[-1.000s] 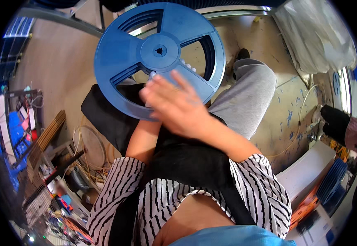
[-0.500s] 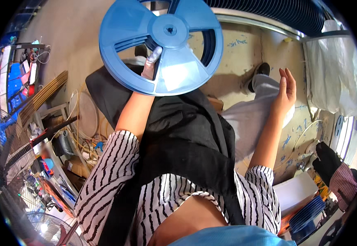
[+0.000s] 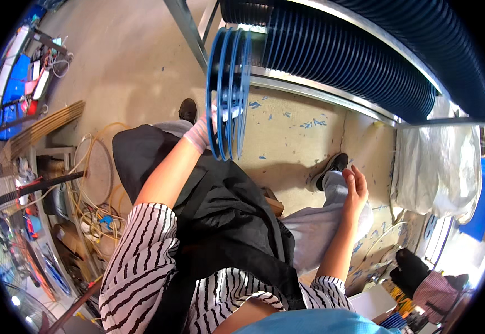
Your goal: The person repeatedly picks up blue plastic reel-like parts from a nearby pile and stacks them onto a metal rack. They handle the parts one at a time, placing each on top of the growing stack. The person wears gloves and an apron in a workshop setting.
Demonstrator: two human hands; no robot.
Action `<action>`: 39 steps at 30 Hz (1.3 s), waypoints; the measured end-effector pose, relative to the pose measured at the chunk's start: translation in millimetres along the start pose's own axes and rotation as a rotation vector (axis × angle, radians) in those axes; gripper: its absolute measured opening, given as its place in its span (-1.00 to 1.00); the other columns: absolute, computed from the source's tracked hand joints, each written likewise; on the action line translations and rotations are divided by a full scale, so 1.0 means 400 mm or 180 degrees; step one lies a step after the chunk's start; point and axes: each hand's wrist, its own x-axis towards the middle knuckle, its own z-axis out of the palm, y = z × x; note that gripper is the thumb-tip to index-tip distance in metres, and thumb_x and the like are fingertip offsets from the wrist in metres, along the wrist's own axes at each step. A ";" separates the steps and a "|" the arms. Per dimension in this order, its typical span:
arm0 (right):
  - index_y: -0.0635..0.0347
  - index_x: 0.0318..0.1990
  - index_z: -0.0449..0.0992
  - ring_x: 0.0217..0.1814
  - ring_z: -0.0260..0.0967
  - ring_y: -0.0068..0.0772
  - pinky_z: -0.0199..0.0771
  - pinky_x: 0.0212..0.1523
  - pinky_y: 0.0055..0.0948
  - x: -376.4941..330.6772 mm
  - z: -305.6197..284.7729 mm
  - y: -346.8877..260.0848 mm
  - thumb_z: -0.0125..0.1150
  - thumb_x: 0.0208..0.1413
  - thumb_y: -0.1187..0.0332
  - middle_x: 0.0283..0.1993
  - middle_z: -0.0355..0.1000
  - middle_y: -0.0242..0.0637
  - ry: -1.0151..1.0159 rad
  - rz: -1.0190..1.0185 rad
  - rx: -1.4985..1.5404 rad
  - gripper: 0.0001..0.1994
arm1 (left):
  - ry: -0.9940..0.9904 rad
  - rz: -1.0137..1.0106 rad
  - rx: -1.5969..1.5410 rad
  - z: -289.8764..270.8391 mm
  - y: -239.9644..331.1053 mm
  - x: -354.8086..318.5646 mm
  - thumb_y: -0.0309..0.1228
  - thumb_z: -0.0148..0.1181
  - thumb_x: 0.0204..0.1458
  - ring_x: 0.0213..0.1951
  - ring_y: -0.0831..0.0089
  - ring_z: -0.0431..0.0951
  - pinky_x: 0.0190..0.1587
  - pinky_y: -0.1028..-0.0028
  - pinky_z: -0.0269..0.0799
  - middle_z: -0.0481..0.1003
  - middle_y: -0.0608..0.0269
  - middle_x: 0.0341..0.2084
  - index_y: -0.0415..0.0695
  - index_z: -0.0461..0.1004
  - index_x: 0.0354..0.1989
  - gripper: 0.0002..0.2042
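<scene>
My left hand (image 3: pixel 200 132) grips two blue plastic reels (image 3: pixel 228 94), held upright and edge-on in front of me above the floor. The hand wears a pale glove and reaches up from a striped sleeve. My right hand (image 3: pixel 355 189) hangs apart on the right, fingers loosely apart, holding nothing, above my grey trouser leg (image 3: pixel 320 234). A black apron (image 3: pixel 220 222) covers my front. Both shoes show on the concrete floor below.
A long row of stacked dark blue reels (image 3: pixel 354 61) lies on a metal rack ahead. A white plastic bag (image 3: pixel 437 167) hangs at the right. Coiled cables and a cluttered bench (image 3: pixel 42 211) lie at the left. Another person's dark-gloved hand (image 3: pixel 412 270) is at the lower right.
The reels turned from flat-facing to edge-on while my left hand lifted them. My right hand left the reels and dropped to my right side.
</scene>
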 end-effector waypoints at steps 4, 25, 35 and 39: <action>0.36 0.08 0.39 -0.01 0.43 -0.41 0.35 0.10 -0.46 0.009 0.014 0.002 0.06 0.23 0.44 -0.08 0.48 -0.19 -0.0110 0.0097 -0.0235 -0.70 | -0.0040 -0.0030 0.0081 -0.021 0.050 0.148 -0.21 0.30 -0.01 -0.12 0.27 0.54 0.02 0.30 0.45 0.52 0.06 -0.14 -0.19 0.43 0.02 -0.54; 0.32 0.11 0.39 0.00 0.42 -0.47 0.34 0.08 -0.48 0.024 0.091 -0.019 0.14 0.19 0.45 -0.08 0.51 -0.19 -0.0330 0.0465 -0.0675 -0.66 | -0.0512 -0.0523 0.1000 0.035 0.340 0.479 -0.26 0.26 0.05 -0.19 0.27 0.56 -0.05 0.30 0.49 0.54 0.07 -0.18 -0.18 0.47 -0.02 -0.63; 0.26 0.09 0.42 -0.02 0.44 -0.46 0.39 0.04 -0.46 0.028 0.103 -0.029 0.13 0.17 0.50 -0.10 0.52 -0.20 -0.0303 0.0448 -0.0808 -0.68 | 0.0064 0.0195 0.3345 -0.075 0.314 0.865 -0.15 0.16 0.06 -0.11 0.27 0.48 0.00 0.34 0.38 0.48 0.01 -0.12 -0.20 0.41 0.04 -0.55; 0.24 0.09 0.43 -0.05 0.44 -0.49 0.40 0.02 -0.47 0.030 0.103 -0.028 0.13 0.15 0.50 -0.14 0.54 -0.22 -0.0292 0.0425 -0.1066 -0.67 | -0.0208 0.0617 0.3904 -0.132 0.280 0.928 -0.15 0.06 0.11 -0.01 0.27 0.41 0.09 0.34 0.28 0.43 0.07 -0.03 -0.15 0.39 0.08 -0.57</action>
